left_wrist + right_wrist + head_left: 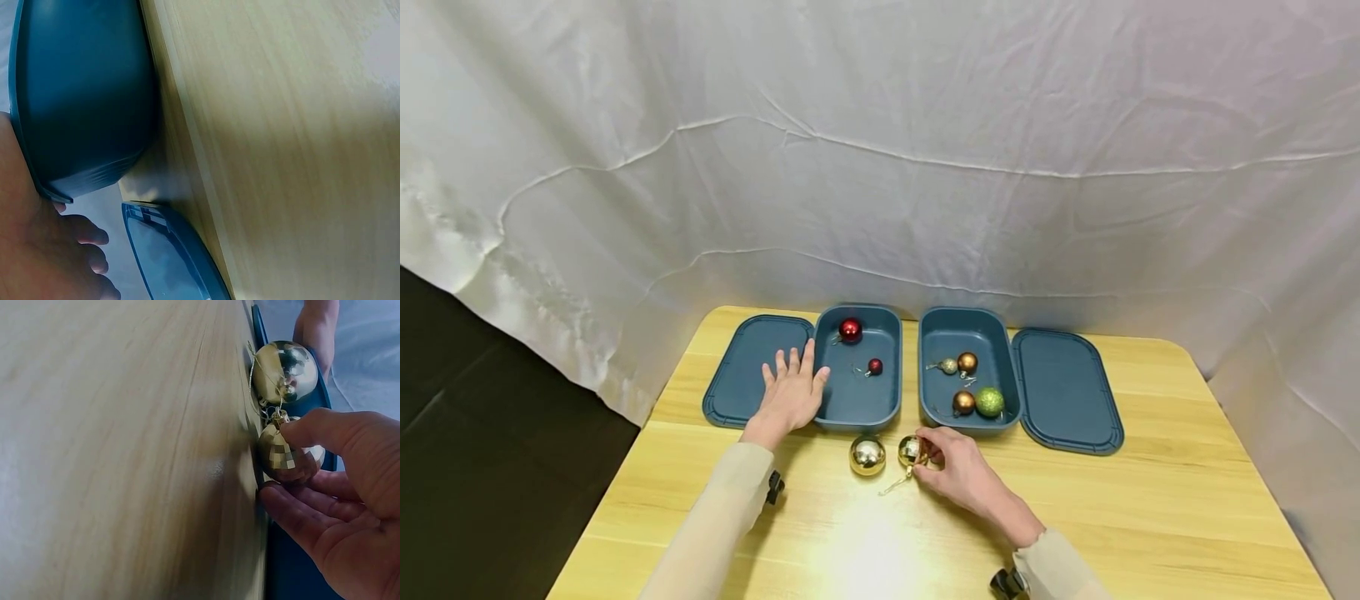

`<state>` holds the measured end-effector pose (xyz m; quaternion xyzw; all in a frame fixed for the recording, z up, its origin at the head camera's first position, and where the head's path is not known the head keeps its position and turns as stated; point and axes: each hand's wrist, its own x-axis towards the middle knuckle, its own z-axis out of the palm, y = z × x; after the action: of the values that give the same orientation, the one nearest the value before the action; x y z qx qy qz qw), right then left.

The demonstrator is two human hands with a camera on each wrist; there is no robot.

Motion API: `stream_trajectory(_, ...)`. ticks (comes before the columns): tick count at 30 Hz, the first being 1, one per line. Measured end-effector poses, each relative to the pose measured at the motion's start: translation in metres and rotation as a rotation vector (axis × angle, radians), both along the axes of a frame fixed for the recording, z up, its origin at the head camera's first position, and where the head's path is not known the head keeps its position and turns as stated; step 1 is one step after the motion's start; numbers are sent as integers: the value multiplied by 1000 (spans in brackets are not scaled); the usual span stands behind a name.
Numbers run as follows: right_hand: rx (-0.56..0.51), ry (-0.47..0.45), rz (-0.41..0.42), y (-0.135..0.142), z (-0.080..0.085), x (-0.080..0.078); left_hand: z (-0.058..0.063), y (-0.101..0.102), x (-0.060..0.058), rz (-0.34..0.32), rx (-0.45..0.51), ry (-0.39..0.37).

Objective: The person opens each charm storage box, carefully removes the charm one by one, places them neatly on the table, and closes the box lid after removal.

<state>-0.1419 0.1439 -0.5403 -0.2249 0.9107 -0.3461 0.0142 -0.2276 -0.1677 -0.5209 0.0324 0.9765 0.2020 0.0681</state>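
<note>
My right hand (958, 468) holds a faceted gold Christmas bauble (279, 456) low at the table, thumb by its cap and fingers curled at its far side. The bauble's thin string loop trails to the left. A larger smooth gold bauble (867, 456) lies just left of it. My left hand (792, 392) has its fingers straight and spread at the left rim of the left blue box (850, 408). Inside that box are a red bauble (850, 331) and a smaller dark red one (875, 367).
The right blue box (931, 333) contains two copper baubles (967, 362), a small pale gold one (948, 366) and a green glitter one (989, 402). A blue lid lies outside each box, left (737, 367) and right (1070, 392). White cloth (880, 208) hangs behind the wooden table (1187, 467).
</note>
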Motion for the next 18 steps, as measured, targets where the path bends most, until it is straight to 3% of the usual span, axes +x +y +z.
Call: stream_trajectory(18, -26, -8, 19, 4, 2, 2, 0, 0, -1, -3, 4, -5)
